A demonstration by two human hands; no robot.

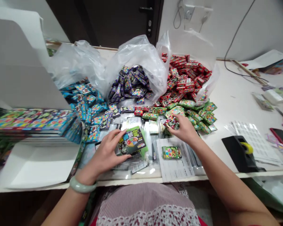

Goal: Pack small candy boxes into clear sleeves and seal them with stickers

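Observation:
My left hand (109, 150) is closed round the edges of a flat green-and-black printed box (132, 142), thumb at the near side and fingers along the far side. Out over the small packs, my right hand (182, 127) pinches a small red candy box (171, 121) between thumb and fingers. Just below that hand, a small green candy box (171, 153) lies on a white printed sheet (165, 169). Clear plastic sleeves (153, 150) cover the table between my hands. Green candy boxes (204, 117) are heaped right beyond my right hand.
Clear bags of red boxes (184, 75) and purple boxes (132, 81) stand at the back, with blue boxes (89, 100) spilling at left. A white carton (42, 163) with stacked printed packs stands far left. At right are a black tape dispenser (240, 153) and a phone (281, 139).

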